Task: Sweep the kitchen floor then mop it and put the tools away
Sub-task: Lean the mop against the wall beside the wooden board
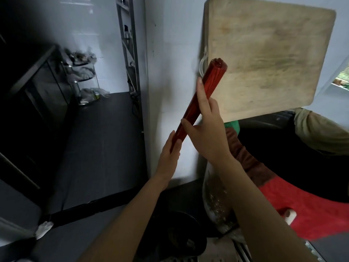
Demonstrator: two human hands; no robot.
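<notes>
Far left: dark cabinet (32,87) along the wall, front edge running toward the viewer; tiered wire rack (83,76) at its far end, holding crumpled bags, contents too blurred to name

Left of centre: dark floor (98,148), open strip between cabinet and wall corner; dark threshold strip (90,207) crossing it; scrap of pale paper (43,228) on the floor near the lower left edge

Upper centre: metal shelf frame (128,44) upright against white tiled wall, small bottles on it, labels unreadable

Centre: white wall corner (151,91), vertical edge just beside the handle

Centre: left hand (170,157) wrapped around lower part of red handle (198,103), fingers curled on it; handle tilted, top end up and to the right, overlapping the board's lower left corner

Right of centre: right hand (207,129) higher on the same handle, thumb and fingers closed around it, index finger extended along the shaft

Upper right: worn wooden cutting board (264,57) hanging on the wall by a loop, close behind the handle's top end

Lower right: large black tub (292,163); red plastic item (311,214) below it; glass jar (217,205) behind the right forearm

No legible writing
</notes>
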